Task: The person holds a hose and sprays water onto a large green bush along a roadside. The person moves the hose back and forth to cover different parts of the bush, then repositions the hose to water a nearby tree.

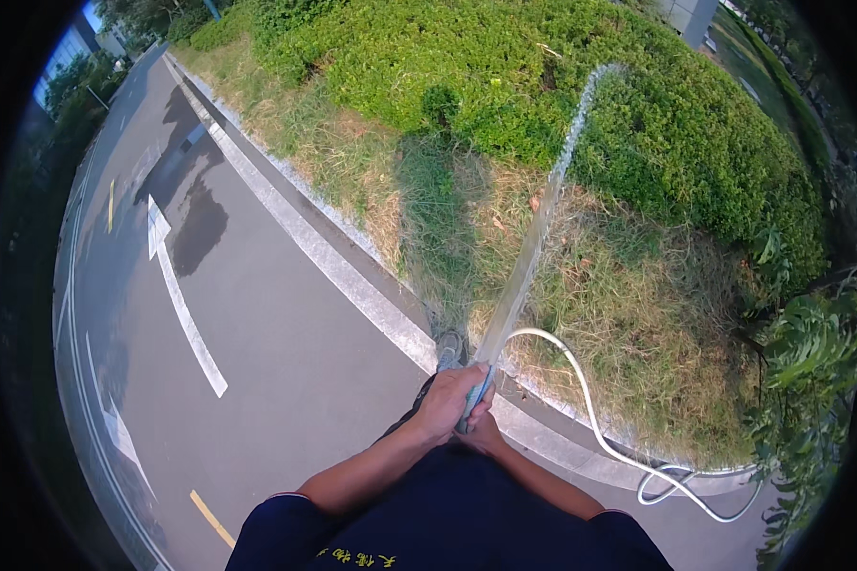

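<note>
My left hand (442, 402) is closed around the end of a pale garden hose (585, 388) in front of my body. Just below and to its right, my right hand (484, 434) also grips the hose end, its fingers partly hidden behind it. A clear water stream (530, 252) shoots out of the hose, away and to the right, over dry grass (628, 314) and onto a trimmed green hedge (505, 67). Beyond my hands, the white length of hose bends round to the right and lies in loops by the curb.
A stone curb (286, 214) runs between the grass strip and the grey road (286, 324) on my left. White arrow markings (183, 295) and wet patches (200, 228) show on the road. A leafy branch (809, 371) hangs at the right. My shoe (450, 350) is by the curb.
</note>
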Available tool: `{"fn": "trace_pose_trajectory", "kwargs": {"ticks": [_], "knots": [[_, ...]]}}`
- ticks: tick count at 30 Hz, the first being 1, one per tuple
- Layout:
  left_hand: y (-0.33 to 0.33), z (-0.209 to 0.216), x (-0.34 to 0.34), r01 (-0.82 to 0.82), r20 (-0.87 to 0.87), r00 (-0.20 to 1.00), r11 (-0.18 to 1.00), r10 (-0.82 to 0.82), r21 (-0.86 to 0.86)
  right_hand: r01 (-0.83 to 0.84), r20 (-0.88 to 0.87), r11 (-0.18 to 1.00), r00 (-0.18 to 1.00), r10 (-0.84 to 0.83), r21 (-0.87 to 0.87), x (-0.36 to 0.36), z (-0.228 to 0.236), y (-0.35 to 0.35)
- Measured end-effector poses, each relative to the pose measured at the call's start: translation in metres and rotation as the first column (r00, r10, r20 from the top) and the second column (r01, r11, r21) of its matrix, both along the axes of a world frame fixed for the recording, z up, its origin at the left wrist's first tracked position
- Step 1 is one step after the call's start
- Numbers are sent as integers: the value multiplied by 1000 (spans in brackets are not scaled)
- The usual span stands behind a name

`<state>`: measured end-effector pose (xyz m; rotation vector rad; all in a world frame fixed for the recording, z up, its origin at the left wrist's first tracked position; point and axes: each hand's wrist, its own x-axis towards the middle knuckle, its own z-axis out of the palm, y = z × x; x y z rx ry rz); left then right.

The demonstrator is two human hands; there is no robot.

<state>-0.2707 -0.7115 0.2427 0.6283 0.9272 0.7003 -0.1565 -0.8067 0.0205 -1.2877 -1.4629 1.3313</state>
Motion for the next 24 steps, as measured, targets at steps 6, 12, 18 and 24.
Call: {"fn": "trace_pose_trajectory", "kwargs": {"ticks": [6, 12, 18, 24], "knots": [[-86, 21, -52, -88, 3, 996, 995, 88, 37, -163, 210, 985, 962, 172, -59, -52, 11, -87], [-145, 35, -132, -123, 82, 990, 984, 113, 127, -220, 135, 956, 959, 248, -193, -130, 50, -153], [-213, 35, -204, -107, 120, 988, 993, 99, 59, -236, 63, 923, 962, 266, -303, -204, 74, -238], [-263, 25, -218, -51, 145, 989, 985, 27, 166, -99, 22, 942, 993, 112, -321, -209, 92, -292]]}}
